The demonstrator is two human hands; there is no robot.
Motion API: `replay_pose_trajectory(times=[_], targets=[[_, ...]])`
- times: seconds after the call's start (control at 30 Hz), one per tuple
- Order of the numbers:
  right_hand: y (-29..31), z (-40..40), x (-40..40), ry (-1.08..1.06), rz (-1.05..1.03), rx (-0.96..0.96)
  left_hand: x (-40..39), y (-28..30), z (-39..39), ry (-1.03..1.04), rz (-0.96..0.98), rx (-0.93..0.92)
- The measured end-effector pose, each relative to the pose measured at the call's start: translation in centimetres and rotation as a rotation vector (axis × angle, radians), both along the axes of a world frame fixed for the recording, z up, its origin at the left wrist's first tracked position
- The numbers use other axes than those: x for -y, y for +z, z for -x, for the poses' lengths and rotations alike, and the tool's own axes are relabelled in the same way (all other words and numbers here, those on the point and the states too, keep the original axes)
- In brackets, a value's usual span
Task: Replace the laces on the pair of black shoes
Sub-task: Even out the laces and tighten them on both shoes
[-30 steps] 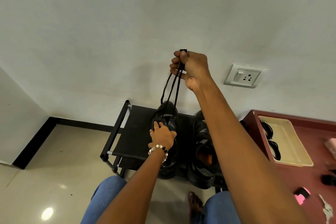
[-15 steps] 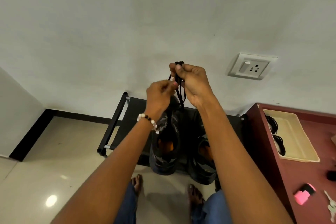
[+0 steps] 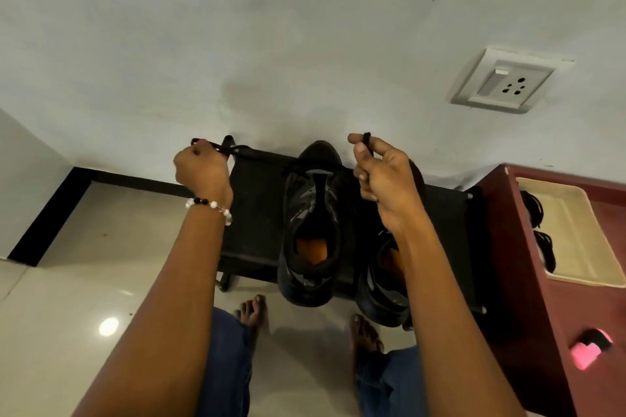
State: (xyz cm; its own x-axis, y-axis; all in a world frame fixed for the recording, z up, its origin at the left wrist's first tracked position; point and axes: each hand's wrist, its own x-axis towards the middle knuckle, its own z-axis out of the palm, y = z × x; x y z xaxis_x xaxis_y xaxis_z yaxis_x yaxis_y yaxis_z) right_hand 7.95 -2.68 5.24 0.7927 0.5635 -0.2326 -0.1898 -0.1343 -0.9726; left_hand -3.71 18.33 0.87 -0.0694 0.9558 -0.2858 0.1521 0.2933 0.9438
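Pale wall [image 3: 305,27] fills upper view; socket plate [image 3: 508,85] at upper right. Black fabric rack [image 3: 257,213] stands against the wall on glossy tile floor [image 3: 84,264].

2 black shoes on the rack, toes to the wall, heels overhanging the front edge. Left shoe [image 3: 311,230] in full view, orange insole showing. Right shoe [image 3: 382,281] partly hidden behind the right forearm.

Black lace [image 3: 264,159] runs from the left shoe's front eyelets out to both sides. Left hand [image 3: 203,169], beaded bracelet at wrist, fingers curled round one end, left of the rack's back corner. Right hand [image 3: 382,176] pinches the other end between thumb and forefinger, remaining fingers curled.

Red cabinet [image 3: 542,315] sits just beside the rack's right edge, bearing a cream tray [image 3: 576,240] with dark laces at its left rim. Open floor left of the rack. 2 bare feet near the rack front.
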Motion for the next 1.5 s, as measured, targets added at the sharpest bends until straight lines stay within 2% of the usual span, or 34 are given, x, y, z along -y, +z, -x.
replay_pose_trajectory(times=[0.1, 0.17, 0.23, 0.3, 0.33, 0.4, 0.47, 0.53, 0.6, 0.63, 0.73, 0.77, 0.8, 0.9, 1.0, 1.07, 1.13, 1.23, 1.33, 1.37, 1.43, 1.5], targets=[[-0.7, 0.2, -0.7, 0.097, 0.145, 0.167, 1.3, 0.4, -0.5, -0.299, -0.005, -0.361], [-0.5, 0.1, -1.1, 0.196, 0.179, 0.227, 2.8, 1.5, -1.2, -0.548, -0.214, -0.405], [-0.2, 0.1, -1.3, 0.321, 0.167, 0.209, 4.4, 2.9, -1.7, -0.943, -0.337, -0.168], [0.0, 0.2, -1.3, 0.398, 0.109, 0.180, 5.5, 3.7, -2.1, -1.249, -0.265, 0.128], [0.0, 0.1, -1.1, 0.397, 0.072, 0.172, 5.8, 3.7, -2.3, -1.317, -0.246, 0.191], [0.0, -0.6, -0.7, 0.288, 0.029, 0.172, 5.9, 3.9, -2.1, -1.325, -0.272, 0.138], [-0.2, -2.0, 0.1, 0.047, 0.015, 0.177, 4.9, 3.6, -1.5, -1.254, -0.287, 0.092], [-0.4, -3.4, 0.8, -0.187, -0.026, 0.146, 3.3, 3.4, -0.7, -1.124, -0.264, 0.146], [-1.1, -4.2, 0.9, -0.298, -0.012, 0.127, 2.0, 3.3, -0.2, -0.979, -0.257, 0.159], [-1.6, -4.3, 0.7, -0.303, 0.064, 0.175, 1.6, 3.0, -0.2, -0.930, -0.270, 0.124], [-2.8, -3.4, -0.4, -0.149, 0.549, 0.648, 1.9, 2.6, -0.7, -0.884, -0.370, -0.015], [-2.8, -2.8, -0.9, -0.048, 0.573, 0.777, 2.4, 2.6, -1.2, -0.902, -0.396, -0.042], [-2.4, -2.1, -1.5, 0.063, 0.508, 0.830, 3.1, 2.7, -1.7, -0.937, -0.418, -0.069], [-1.9, -0.3, -3.2, 0.254, 0.243, 0.768, 4.8, 2.6, -3.1, -1.058, -0.432, -0.113], [-2.2, -0.5, -2.9, 0.195, 0.194, 0.653, 5.1, 2.8, -3.2, -1.041, -0.270, 0.005], [-2.5, -1.5, -2.1, 0.057, 0.203, 0.561, 4.5, 2.9, -2.6, -1.004, -0.174, 0.055], [-2.9, -2.5, -1.3, -0.116, 0.229, 0.485, 3.4, 2.7, -1.8, -1.014, -0.176, 0.026], [-3.5, -3.3, -0.7, -0.227, 0.424, 0.508, 2.3, 2.4, -1.2, -1.040, -0.173, -0.078], [-3.7, -3.0, -1.0, -0.054, 0.740, 0.733, 2.5, 2.1, -1.4, -1.091, -0.151, -0.179], [-3.5, -2.6, -1.3, 0.041, 0.749, 0.817, 2.7, 2.0, -1.6, -1.118, -0.149, -0.180], [-3.0, -1.5, -2.4, 0.235, 0.544, 0.867, 3.5, 1.9, -2.2, -1.159, -0.155, -0.133], [-2.7, -0.3, -3.3, 0.331, 0.341, 0.803, 4.2, 1.8, -2.8, -1.131, -0.158, -0.093]])
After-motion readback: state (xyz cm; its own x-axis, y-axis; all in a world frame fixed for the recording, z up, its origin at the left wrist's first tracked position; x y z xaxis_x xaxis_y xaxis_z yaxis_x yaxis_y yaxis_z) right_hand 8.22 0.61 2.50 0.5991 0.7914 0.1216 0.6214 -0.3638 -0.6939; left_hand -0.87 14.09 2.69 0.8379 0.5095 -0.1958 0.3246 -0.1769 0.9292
